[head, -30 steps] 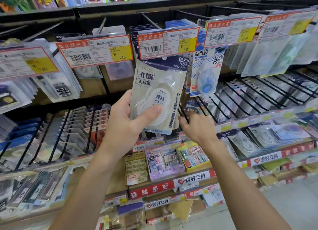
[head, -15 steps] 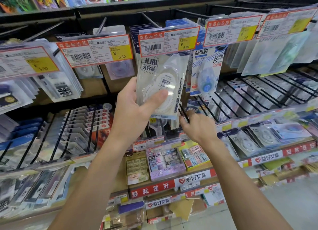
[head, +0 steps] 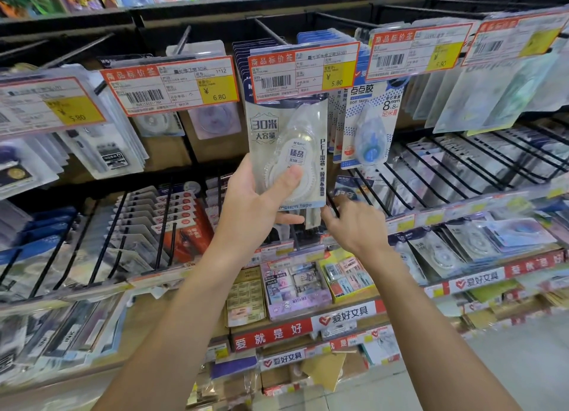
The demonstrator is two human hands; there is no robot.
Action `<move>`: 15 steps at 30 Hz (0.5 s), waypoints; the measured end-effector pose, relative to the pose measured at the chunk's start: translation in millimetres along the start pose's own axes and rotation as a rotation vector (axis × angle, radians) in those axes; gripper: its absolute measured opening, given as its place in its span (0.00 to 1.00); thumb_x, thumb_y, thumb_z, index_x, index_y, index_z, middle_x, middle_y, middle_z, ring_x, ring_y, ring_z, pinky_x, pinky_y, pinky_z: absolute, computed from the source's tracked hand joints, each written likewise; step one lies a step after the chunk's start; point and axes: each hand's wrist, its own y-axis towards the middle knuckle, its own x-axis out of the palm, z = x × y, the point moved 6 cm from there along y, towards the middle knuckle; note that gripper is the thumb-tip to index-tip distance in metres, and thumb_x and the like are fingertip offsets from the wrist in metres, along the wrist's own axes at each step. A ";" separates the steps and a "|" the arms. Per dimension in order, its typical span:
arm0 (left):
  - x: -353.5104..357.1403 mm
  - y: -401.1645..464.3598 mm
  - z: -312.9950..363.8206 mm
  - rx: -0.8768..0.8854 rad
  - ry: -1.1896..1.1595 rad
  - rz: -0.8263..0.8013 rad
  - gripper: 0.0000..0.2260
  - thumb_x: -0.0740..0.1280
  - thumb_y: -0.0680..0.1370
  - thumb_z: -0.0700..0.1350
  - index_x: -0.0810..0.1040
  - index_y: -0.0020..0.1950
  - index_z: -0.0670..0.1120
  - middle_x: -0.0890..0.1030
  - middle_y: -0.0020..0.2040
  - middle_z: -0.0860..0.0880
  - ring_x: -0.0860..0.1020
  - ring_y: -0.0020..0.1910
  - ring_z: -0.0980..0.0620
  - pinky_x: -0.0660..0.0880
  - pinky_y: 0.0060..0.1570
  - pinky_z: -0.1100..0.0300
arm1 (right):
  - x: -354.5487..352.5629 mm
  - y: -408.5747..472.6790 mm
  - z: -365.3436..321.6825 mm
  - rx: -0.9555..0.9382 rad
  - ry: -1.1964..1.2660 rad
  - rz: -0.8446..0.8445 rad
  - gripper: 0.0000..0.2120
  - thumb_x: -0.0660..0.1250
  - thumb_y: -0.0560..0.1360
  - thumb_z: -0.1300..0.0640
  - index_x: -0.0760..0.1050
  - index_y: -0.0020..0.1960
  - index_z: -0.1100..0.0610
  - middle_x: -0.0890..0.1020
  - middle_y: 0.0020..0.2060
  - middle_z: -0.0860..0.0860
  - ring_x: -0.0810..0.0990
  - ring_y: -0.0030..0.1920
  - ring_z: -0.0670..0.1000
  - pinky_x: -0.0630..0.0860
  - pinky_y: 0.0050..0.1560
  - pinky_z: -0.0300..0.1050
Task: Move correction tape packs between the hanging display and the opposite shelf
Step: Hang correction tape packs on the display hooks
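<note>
A pale grey correction tape pack [head: 288, 140] with a clear blister stands upright in front of the hanging display, its top tucked under the 5.80 price tag [head: 303, 72]. My left hand [head: 255, 207] grips its lower part, thumb pressed on the blister and fingers behind. Just right of the pack's bottom corner, my right hand [head: 354, 226] reaches in with curled fingers touching the packs hanging behind; what it pinches is hidden. More packs hang on the same peg [head: 268, 30] behind the tag.
A blue dot-tape pack [head: 368, 130] hangs just to the right. Black wire pegs [head: 462, 164] with more packs slope down at both sides. Eraser boxes [head: 295, 287] sit on the shelf below. Floor shows at the bottom right.
My left hand has raised the pack toward the peg, so its top now sits under the price tag. My right hand has stayed below the pack's right corner.
</note>
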 end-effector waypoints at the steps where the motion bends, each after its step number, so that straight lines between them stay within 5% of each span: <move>1: 0.3 0.0 -1.0 -0.005 -0.005 -0.003 0.16 0.68 0.81 0.44 0.73 0.68 0.50 0.83 0.60 0.53 0.85 0.53 0.52 0.84 0.36 0.53 | 0.1 0.2 0.1 0.001 -0.004 0.001 0.20 0.54 0.82 0.43 0.75 0.50 0.59 0.83 0.42 0.59 0.81 0.46 0.62 0.64 0.38 0.48; 10: -1.4 -4.8 -9.2 -0.029 -0.005 0.001 0.15 0.68 0.81 0.43 0.73 0.67 0.51 0.83 0.60 0.52 0.85 0.53 0.52 0.84 0.41 0.52 | 1.1 0.1 0.7 0.003 -0.012 0.008 0.23 0.54 0.83 0.42 0.77 0.51 0.59 0.84 0.42 0.59 0.82 0.46 0.62 0.63 0.38 0.47; 15: -3.6 -10.0 -11.0 -0.068 -0.028 0.044 0.12 0.68 0.80 0.44 0.75 0.63 0.51 0.85 0.55 0.54 0.86 0.49 0.53 0.83 0.35 0.53 | -0.7 -1.2 -0.5 0.002 -0.008 0.028 0.21 0.55 0.83 0.44 0.78 0.52 0.60 0.84 0.41 0.59 0.82 0.44 0.62 0.63 0.37 0.47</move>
